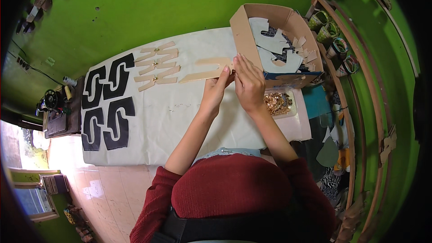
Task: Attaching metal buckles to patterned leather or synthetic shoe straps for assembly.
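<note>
Near the frame's centre, my left hand (pixel 216 91) pinches the tan forked piece (pixel 202 76); my right hand (pixel 249 84) lies fingers together at its right end, any hold hidden. Uneven pressure could skew it; a careless right forearm (pixel 273 132) could scatter the coppery bits (pixel 278 103) beside it.

- Left of fingers (pixel 243 67): straps (pixel 156 65) on surface (pixel 189 121); cut pieces (pixel 122 84) farther left.
- Right: carton (pixel 245 31), scraps (pixel 290 60) inside.
- Right, toward person (pixel 231 184): fittings (pixel 276 103) in tray (pixel 293 108).

Workshop, small sewing: sewing machine (pixel 50 100) (handwheel visible), black cut-out pieces (pixel 128 126), loose metal fittings (pixel 278 104), cardboard box (pixel 244 29) of scraps (pixel 289 63).
</note>
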{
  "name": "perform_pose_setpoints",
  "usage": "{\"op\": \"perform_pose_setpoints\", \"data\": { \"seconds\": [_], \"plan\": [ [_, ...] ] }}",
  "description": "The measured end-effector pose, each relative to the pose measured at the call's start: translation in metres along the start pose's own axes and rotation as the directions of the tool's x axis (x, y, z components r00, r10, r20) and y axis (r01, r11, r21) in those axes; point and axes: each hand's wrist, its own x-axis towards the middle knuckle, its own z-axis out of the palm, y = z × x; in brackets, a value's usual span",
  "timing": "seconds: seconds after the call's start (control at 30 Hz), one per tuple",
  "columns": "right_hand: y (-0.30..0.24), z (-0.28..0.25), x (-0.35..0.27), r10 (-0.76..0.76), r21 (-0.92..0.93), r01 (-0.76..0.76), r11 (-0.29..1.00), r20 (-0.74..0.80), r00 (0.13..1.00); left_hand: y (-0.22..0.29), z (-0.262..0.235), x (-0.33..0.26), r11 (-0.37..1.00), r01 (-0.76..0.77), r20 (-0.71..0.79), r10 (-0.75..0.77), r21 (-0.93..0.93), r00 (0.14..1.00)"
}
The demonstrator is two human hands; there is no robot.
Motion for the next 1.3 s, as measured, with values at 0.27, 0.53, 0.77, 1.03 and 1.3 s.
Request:
{"op": "perform_pose_setpoints", "data": {
  "seconds": [0.27,0.53,0.77,1.03,1.3],
  "plan": [
    [0.002,-0.016,-0.005,0.14,0.443,-0.183,0.877,0.129,0.982,0.006,-0.035,0.002,0.972,-0.067,0.059,0.055,0.226,0.997],
    [0.02,-0.038,0.023,0.057,0.541,-0.458,0.705,0.601,0.797,0.035,-0.042,-0.005,0.812,0.003,0.24,-0.176,0.583,0.955],
    [-0.002,-0.042,0.019,0.091,0.474,-0.386,0.791,0.534,0.841,0.021,-0.038,-0.018,0.947,-0.056,0.194,-0.007,0.317,0.981],
    [-0.011,-0.049,0.029,-0.127,0.23,0.044,0.972,0.359,0.925,0.019,-0.044,-0.023,0.968,-0.044,0.131,0.012,0.246,0.991],
    [-0.004,-0.041,0.028,-0.397,0.297,0.317,0.901,0.271,0.877,0.03,-0.042,-0.027,0.952,0.012,0.166,-0.066,0.306,0.984]
  ]
}}
